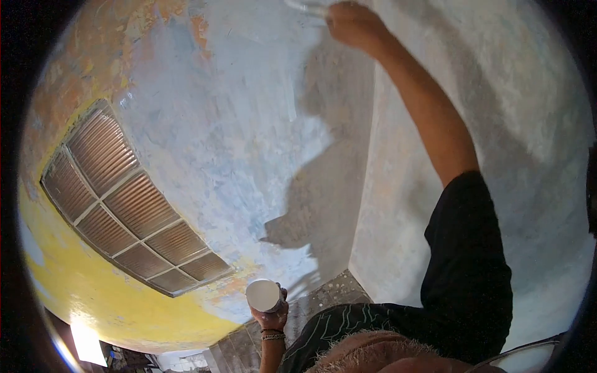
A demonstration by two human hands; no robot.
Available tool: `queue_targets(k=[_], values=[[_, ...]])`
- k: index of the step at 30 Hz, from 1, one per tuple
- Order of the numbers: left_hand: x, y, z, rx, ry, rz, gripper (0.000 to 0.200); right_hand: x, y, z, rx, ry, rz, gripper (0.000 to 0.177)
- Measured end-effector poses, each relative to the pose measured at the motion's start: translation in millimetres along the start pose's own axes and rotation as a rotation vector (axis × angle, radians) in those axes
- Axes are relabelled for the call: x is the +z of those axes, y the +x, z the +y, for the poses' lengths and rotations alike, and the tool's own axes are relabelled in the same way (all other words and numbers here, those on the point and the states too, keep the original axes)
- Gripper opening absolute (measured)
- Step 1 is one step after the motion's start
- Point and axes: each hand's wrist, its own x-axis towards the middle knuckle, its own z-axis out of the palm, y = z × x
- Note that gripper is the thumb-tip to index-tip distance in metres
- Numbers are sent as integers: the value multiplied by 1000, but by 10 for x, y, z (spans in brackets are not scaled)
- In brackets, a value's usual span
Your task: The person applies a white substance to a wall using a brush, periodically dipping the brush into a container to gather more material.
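My right hand (357, 25) is raised at the top of the view, closed round the handle of a brush (308, 8) whose far end is blurred near the pale blue-grey wall (236, 81). Low in the middle, my left hand (272, 317) holds a round cup (263, 295) with a whitish surface showing at its top. The fingers wrap round the cup's right side and underside. Bracelets circle the left wrist.
A paned window (137, 217) of ribbed glass is at the left, with yellow paint (124, 298) below it. A wall corner runs down right of centre to a speckled floor (339, 291). A bright light (88, 343) shows at lower left.
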Motion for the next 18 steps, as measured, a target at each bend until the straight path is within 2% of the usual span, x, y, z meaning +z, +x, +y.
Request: queue_targets(k=[3, 4, 5, 6, 7, 9, 13, 16, 17, 18], values=[[-109, 113, -52, 31, -1, 90, 57, 53, -447, -168, 47, -75, -88, 24], [-137, 91, -55, 28, 3, 95, 57, 5, -551, -162, 19, -102, -201, 24], [-146, 89, -63, 166, 293, -35, 53, -58, -596, -139, -13, -132, -308, 24], [-143, 91, -68, 307, 578, -169, 49, -155, -589, -109, -14, -135, -304, 24], [-99, 65, -54, 311, 573, -175, 49, -297, -547, -78, -13, -164, -386, 25], [21, -16, 8, -129, -111, -236, 49, -579, -365, -76, 0, -227, -593, 29], [-76, 15, -12, -44, 13, -211, 49, -526, 418, 423, -28, -280, -549, 30], [-35, -70, -38, -16, 20, 7, 56, -464, 917, 777, -153, -298, -449, 30], [-13, -83, -50, -10, 16, 6, 56, -612, 986, 776, -77, -294, -422, 30], [13, -93, -64, 63, -6, 87, 56, -755, 1038, 773, -2, -289, -396, 30]])
